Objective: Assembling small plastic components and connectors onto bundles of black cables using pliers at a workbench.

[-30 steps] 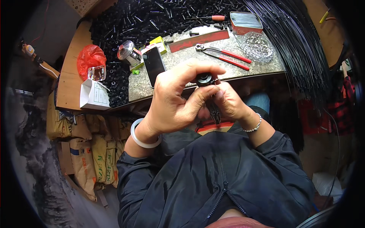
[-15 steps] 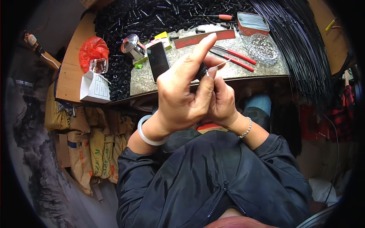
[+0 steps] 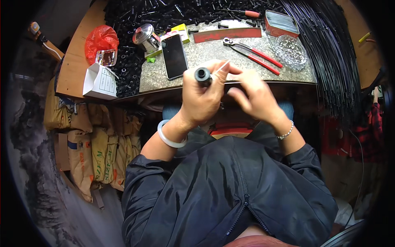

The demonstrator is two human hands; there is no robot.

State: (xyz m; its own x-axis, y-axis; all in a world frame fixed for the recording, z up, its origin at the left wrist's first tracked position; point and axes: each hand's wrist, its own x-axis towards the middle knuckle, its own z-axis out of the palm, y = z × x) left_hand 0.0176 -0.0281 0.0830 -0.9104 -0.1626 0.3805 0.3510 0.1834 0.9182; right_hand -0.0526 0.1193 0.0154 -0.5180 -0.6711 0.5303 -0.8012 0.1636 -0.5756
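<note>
My left hand (image 3: 201,99), a white bangle on its wrist, is closed around a short black tube-like part (image 3: 202,75) whose round hollow end faces up. A thin pale strip (image 3: 222,66) sticks out by its thumb and forefinger. My right hand (image 3: 259,96), with a beaded bracelet, is just to the right; its thumb stands apart from the fingers, and its fingertips reach beside the pale strip. Whether they touch it is hidden. Beyond the hands lie red-handled pliers (image 3: 257,57) on the speckled table mat (image 3: 210,47).
A black phone (image 3: 174,57), a glass dish of small metal bits (image 3: 291,52) and a red-rimmed tin (image 3: 282,23) are on the table. Black parts (image 3: 164,12) heap at the back, black rods (image 3: 329,61) on the right. A red bag (image 3: 101,43) and white box (image 3: 100,81) stand left.
My hands have drawn apart, the right one moving off to the right. My left hand has turned, so the black part's hollow end now shows. The whole view has shifted slightly.
</note>
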